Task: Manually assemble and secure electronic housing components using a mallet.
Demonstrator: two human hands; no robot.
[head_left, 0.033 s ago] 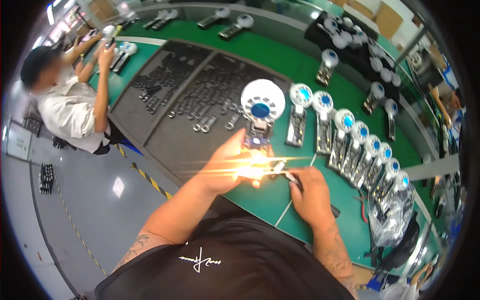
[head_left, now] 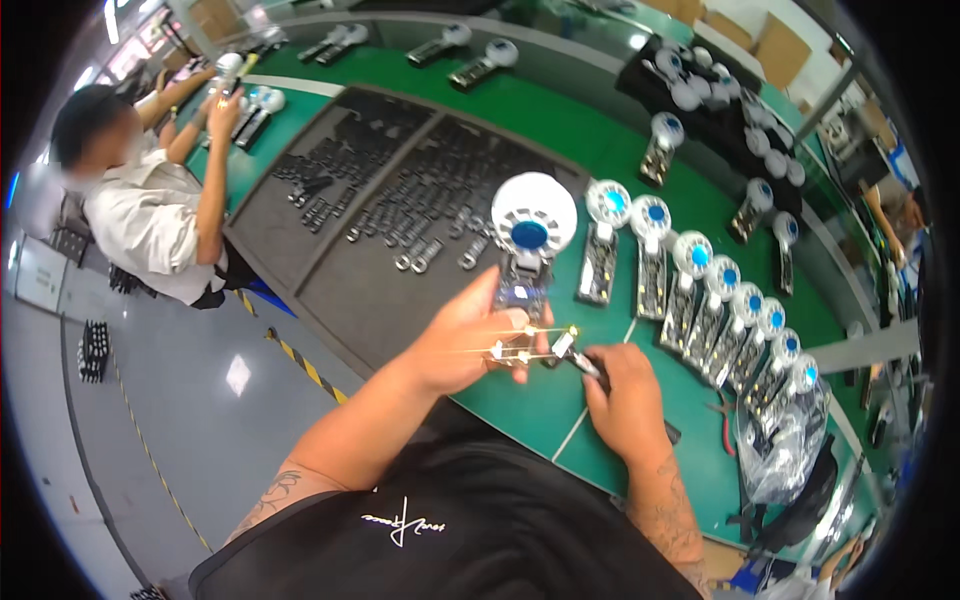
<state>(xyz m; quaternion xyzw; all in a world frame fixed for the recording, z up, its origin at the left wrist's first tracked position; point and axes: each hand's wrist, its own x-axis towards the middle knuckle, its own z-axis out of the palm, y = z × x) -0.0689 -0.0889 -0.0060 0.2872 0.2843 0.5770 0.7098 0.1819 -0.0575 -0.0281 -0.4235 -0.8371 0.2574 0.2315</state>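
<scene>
My left hand (head_left: 455,345) is closed around the lower body of a handheld device (head_left: 535,205), held upright above the green table. The device has a round white head with a blue disc and an exposed circuit body; small bright lights shine by my fingers. My right hand (head_left: 630,395) pinches a thin black-and-silver piece (head_left: 590,368), whose kind I cannot make out. Its pale tip points toward the device's lower end; whether they touch is unclear. Part of a dark object (head_left: 672,432) shows from behind my right wrist.
Several similar devices (head_left: 652,255) line the table on the right. A dark divided tray (head_left: 350,290) bears many small black parts. Red-handled pliers (head_left: 728,435) lie beside a clear plastic bag (head_left: 785,450). White round heads (head_left: 685,95) fill a black tray at the back. A co-worker (head_left: 150,215) works at left.
The strong orange glare at the device's lower end has shrunk to a few small bright points. Both hands keep their holds; the whole view has shifted slightly.
</scene>
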